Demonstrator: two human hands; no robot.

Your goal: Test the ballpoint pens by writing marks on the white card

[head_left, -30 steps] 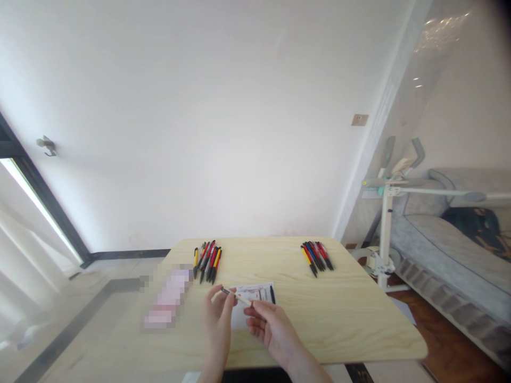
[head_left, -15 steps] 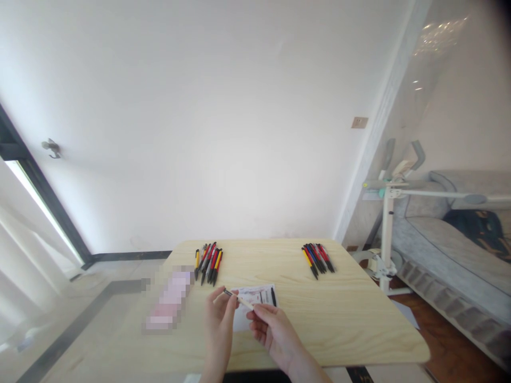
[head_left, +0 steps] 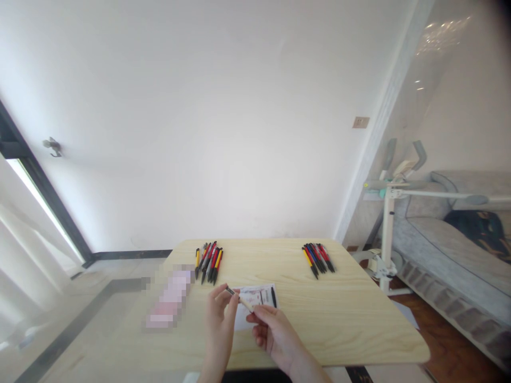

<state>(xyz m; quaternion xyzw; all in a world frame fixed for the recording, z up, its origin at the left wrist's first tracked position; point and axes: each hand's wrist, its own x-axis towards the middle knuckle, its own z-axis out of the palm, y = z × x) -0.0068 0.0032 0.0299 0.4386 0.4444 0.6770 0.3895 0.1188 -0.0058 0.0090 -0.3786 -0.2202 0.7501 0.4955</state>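
Note:
A slim cream-white pen (head_left: 245, 304) with a dark end slants between my hands, above a sheet of paper. My left hand (head_left: 219, 314) pinches it near the dark end, thumb and fingers closed. The lower right end sits between the thumb and fingertips of my right hand (head_left: 273, 327), whose other fingers are curled. Beneath my hands lies the printed white paper (head_left: 255, 296), partly covered by them. A black pen (head_left: 273, 297) rests along the paper's right edge.
On the wooden table (head_left: 343, 319), a bunch of coloured pens (head_left: 209, 263) lies at the back left, and another group of pens (head_left: 318, 259) at the back right. A blurred pinkish patch (head_left: 170, 300) covers the left side. An exercise machine (head_left: 388, 229) stands right of the table.
The pen has shifted very slightly in my fingers and my hands have barely moved. The pens on the table stay where they were.

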